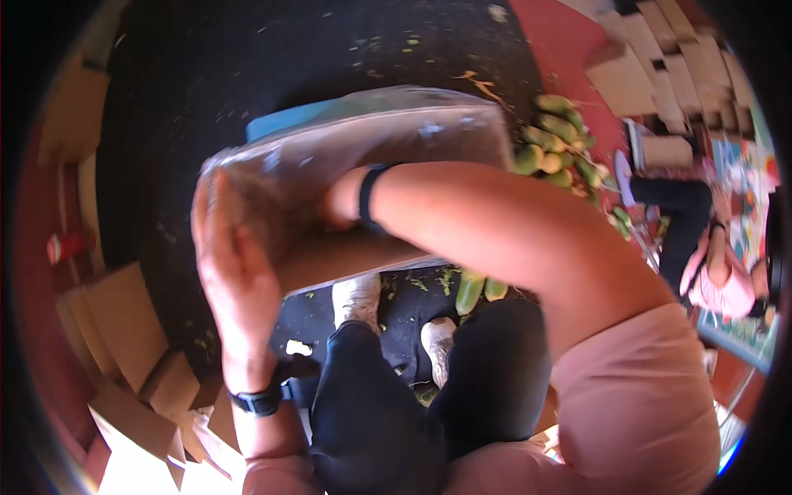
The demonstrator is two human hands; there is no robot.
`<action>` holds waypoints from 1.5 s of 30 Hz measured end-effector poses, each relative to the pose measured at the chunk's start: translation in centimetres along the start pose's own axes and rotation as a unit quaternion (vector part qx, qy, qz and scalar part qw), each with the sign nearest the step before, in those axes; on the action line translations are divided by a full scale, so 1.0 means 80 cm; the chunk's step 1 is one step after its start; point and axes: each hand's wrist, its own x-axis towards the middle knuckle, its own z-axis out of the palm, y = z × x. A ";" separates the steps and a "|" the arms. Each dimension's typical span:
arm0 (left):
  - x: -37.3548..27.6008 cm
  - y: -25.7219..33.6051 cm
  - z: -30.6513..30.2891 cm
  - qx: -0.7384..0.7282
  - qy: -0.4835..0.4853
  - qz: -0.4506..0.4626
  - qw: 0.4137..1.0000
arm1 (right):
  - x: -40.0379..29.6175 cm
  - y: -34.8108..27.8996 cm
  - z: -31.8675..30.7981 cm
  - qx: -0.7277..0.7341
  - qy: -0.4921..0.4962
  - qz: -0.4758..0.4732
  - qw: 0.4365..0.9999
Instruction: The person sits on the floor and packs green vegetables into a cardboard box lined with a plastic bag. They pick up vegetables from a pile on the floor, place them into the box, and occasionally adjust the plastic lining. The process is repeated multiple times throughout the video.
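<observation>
In front of me an open cardboard box (442, 136) with clear plastic along its rim is tilted so that I see into it. My left hand (235, 266) grips its left edge, fingers extended along the wall. Deep inside the box is my right hand (343, 201); its fingers are in shadow, and whether they hold anything cannot be seen. Behind the box a flat blue object (288, 120) shows partly. Two long green vegetables or fruits (470, 291) lie on the floor just below the box, near my shoes.
Several oblong green-yellow vegetables or fruits (554, 139) lie in a pile at right on black floor covering (204, 68). Beyond sits another person (721, 272). Cardboard boxes (674, 62) are stacked at upper right; open cartons (127, 322) stand at lower left.
</observation>
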 end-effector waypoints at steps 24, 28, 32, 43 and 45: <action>-0.012 0.020 0.002 -0.048 0.141 -0.121 0.981 | -0.312 0.060 0.682 0.623 0.485 0.613 0.036; -0.007 0.014 -0.008 0.101 0.137 -0.043 0.984 | -0.356 0.092 0.699 0.309 0.315 0.829 0.344; -0.003 0.005 0.006 0.118 0.105 0.052 0.986 | -0.421 0.113 0.720 0.262 0.265 0.772 0.514; -0.007 -0.003 -0.001 0.103 0.129 0.047 0.985 | -0.400 0.149 0.696 0.146 0.099 0.769 0.614; -0.009 -0.003 -0.001 0.095 0.136 0.025 0.986 | -0.402 0.139 0.681 0.150 0.082 0.754 0.634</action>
